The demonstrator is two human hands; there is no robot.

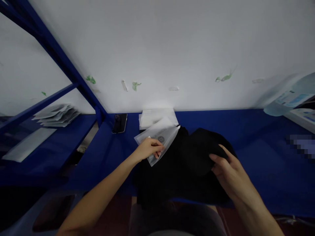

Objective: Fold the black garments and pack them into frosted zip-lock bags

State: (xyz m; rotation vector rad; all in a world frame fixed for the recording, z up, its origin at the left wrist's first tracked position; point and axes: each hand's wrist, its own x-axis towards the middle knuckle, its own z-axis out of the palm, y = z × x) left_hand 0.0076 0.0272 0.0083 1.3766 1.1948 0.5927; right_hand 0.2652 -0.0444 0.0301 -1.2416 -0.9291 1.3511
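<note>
My left hand [150,148] pinches the edge of a translucent plastic zip bag [167,132] with a small round dark mark on it. The bag lies tilted over a pile of black cloth [167,177]. On the right, my right hand [227,167] grips a folded bunch of black fabric [200,152], thumb and fingers closed on it. Whether that fabric is separate from the pile is too dark to tell. Behind the bag, a stack of white translucent bags [157,118] rests against the wall.
A phone [119,123] lies on the blue table [258,144], left of the stack. Blue frame bars [86,93] rise at left. Beyond them several bags [57,114] lie on another surface. A large plastic bottle [287,98] lies at the right.
</note>
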